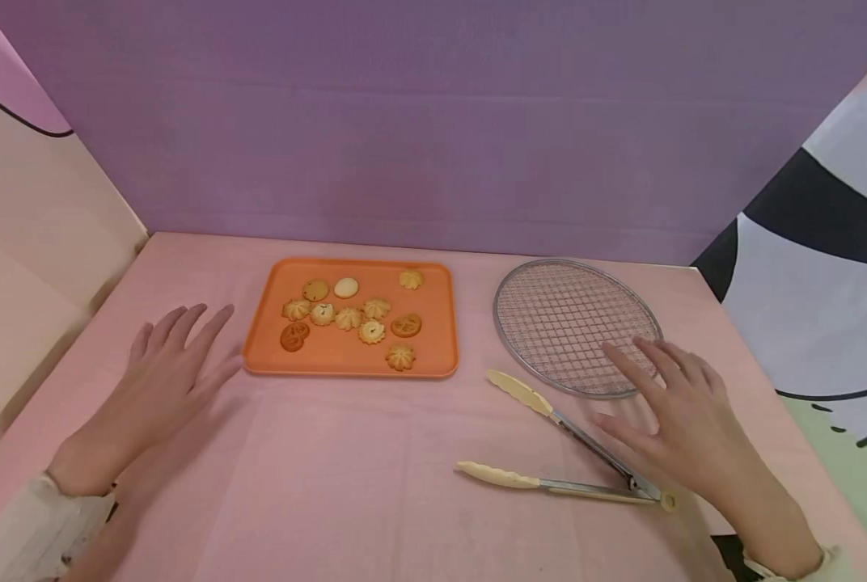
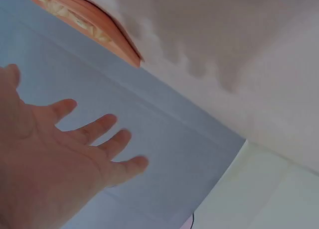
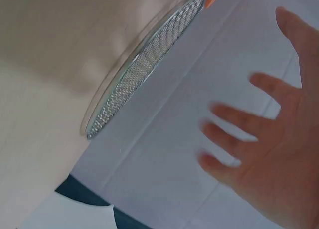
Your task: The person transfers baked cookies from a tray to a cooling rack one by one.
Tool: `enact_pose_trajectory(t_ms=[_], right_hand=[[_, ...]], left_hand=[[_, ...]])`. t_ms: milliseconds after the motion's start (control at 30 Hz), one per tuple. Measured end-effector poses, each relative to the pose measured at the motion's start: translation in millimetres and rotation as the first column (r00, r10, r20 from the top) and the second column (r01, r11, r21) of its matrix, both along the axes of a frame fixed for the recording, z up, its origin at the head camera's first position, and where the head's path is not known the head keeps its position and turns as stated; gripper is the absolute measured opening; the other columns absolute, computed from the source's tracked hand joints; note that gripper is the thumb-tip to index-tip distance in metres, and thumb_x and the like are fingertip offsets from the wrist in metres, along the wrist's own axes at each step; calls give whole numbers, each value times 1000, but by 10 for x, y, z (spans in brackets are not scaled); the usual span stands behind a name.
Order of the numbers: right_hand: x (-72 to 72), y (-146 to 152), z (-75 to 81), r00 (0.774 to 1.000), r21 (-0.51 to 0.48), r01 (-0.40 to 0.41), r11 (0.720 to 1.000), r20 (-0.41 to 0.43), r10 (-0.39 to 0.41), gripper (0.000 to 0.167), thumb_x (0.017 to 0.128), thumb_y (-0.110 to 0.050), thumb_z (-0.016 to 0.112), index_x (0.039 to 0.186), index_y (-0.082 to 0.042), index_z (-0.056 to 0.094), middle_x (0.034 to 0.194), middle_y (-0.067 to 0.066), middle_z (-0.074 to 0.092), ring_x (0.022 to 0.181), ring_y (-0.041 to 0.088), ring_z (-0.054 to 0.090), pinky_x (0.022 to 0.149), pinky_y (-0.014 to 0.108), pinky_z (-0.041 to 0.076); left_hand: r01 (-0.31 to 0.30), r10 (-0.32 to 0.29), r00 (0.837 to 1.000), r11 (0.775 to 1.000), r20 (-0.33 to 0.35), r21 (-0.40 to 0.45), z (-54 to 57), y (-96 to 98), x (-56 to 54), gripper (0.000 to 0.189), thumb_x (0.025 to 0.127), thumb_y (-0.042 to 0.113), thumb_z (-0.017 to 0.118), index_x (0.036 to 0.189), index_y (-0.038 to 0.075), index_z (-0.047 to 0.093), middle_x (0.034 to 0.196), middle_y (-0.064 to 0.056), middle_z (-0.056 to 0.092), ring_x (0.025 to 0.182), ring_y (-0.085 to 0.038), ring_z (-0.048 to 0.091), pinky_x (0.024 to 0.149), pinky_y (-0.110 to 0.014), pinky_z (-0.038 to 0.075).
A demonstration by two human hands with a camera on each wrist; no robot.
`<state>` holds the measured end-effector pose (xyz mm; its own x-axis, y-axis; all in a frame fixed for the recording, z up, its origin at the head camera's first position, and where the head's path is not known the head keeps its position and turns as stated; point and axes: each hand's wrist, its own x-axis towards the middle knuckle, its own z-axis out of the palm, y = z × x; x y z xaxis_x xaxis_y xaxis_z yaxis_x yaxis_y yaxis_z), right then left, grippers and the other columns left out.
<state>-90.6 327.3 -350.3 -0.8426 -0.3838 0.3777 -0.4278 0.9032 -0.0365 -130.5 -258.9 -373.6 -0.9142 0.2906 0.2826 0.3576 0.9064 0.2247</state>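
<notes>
An orange tray [image 1: 346,368] with several small cookies [image 1: 348,318] of different shapes lies at the centre left of the table. My left hand [image 1: 160,376] is over the table just left of the tray, fingers spread and holding nothing; its palm shows in the left wrist view. To the right lies a round wire mesh rack [image 1: 550,315] with a metal rim. Over the rack's near right edge is my right hand [image 1: 688,412], fingers apart and nothing in it. Tongs [image 1: 594,444] with cream tips lie spread apart beside this hand, tips pointing left.
A pink cloth [image 1: 317,477] covers the table. Behind it rises a purple backdrop [image 1: 433,162], with a pale panel [image 1: 33,242] on the left. A black-and-white patterned cloth [image 1: 826,283] hangs on the right.
</notes>
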Motion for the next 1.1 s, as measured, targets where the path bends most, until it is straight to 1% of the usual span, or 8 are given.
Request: enact_pose_trajectory(t_ms=[133,233,300,367,500,700,833,1100], right_hand=[[132,-127,-33,987,-56,-27,998,159,36,72,82,-47,78,143,-18,54,125,18,61,112,41,58,90,63,45],[231,-207,-46,967,-75,-20,997,251,38,69,84,-51,75,141,-17,56,122,15,64,107,36,63,84,58,51],[284,-250,-59,958,-71,-19,997,284,38,69,85,-53,73,141,-17,55,122,15,63,107,34,64,84,56,52],[325,-286,-79,958,-61,-33,998,281,49,70,84,-53,74,140,-15,56,120,14,64,106,32,65,83,53,53],[397,-343,-118,963,-46,-70,996,258,80,76,80,-55,77,139,-11,57,116,13,65,102,28,66,81,48,55],[446,-400,-143,962,-25,-89,996,255,93,81,74,-54,82,137,-10,58,115,11,64,100,26,66,81,46,55],[460,-405,-167,959,10,-62,998,279,57,85,71,-47,86,136,0,57,117,17,63,101,32,65,83,48,54],[458,-407,-229,956,52,-25,998,294,9,81,68,-37,89,128,8,59,112,15,63,99,29,64,83,45,54]], left_hand=[[6,-12,997,997,81,78,5,9,-44,66,102,41,52,154,6,32,131,-31,47,116,-50,45,92,-68,34],[19,-41,986,991,164,133,10,6,-97,64,103,37,53,151,0,34,109,-24,59,90,-37,57,77,-55,48],[22,-59,973,986,225,164,3,-7,-143,64,103,35,53,149,-5,33,98,-17,62,80,-27,59,72,-45,49],[19,-74,955,982,286,189,-9,-22,-183,63,104,32,52,147,-9,33,92,-11,64,75,-19,59,68,-37,49],[5,-104,915,970,391,244,-37,-39,-249,63,104,28,52,145,-15,33,91,-11,66,74,-18,62,66,-32,51],[23,-169,870,952,463,305,-79,-17,-355,59,103,23,53,144,-15,35,83,-5,62,68,-15,57,62,-25,48],[33,-204,836,945,509,325,-90,14,-415,63,103,22,54,146,-18,29,79,-4,61,66,-15,56,64,-25,48],[47,-226,821,942,525,331,-95,50,-486,63,98,8,59,144,-21,26,77,-3,60,62,-13,53,56,-24,47]])
